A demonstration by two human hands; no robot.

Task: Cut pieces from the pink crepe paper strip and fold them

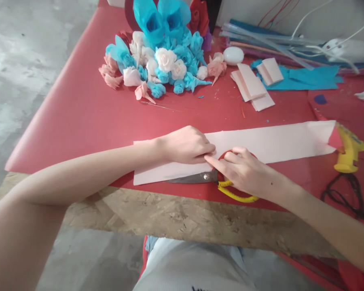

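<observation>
A long pale pink crepe paper strip (276,143) lies along the front of the red-covered table. My left hand (189,144) rests on it, fingers curled closed; whatever they may hold is hidden. My right hand (245,171) hovers over the scissors' handles, its forefinger stretched out to the left fingertips and its other fingers bent but apart. Its thumb is out of sight. The scissors (197,178), with dark blades and red and yellow handles, lie partly on the strip, blades pointing left. Whether the right hand touches the handles I cannot tell.
Blue, white and pink paper flowers (166,60) are heaped at the back. Folded pink paper pieces (251,85) lie near blue crepe paper (309,76). A yellow glue gun (348,149) with a black cord (346,194) sits right. A white power strip (346,49) is behind.
</observation>
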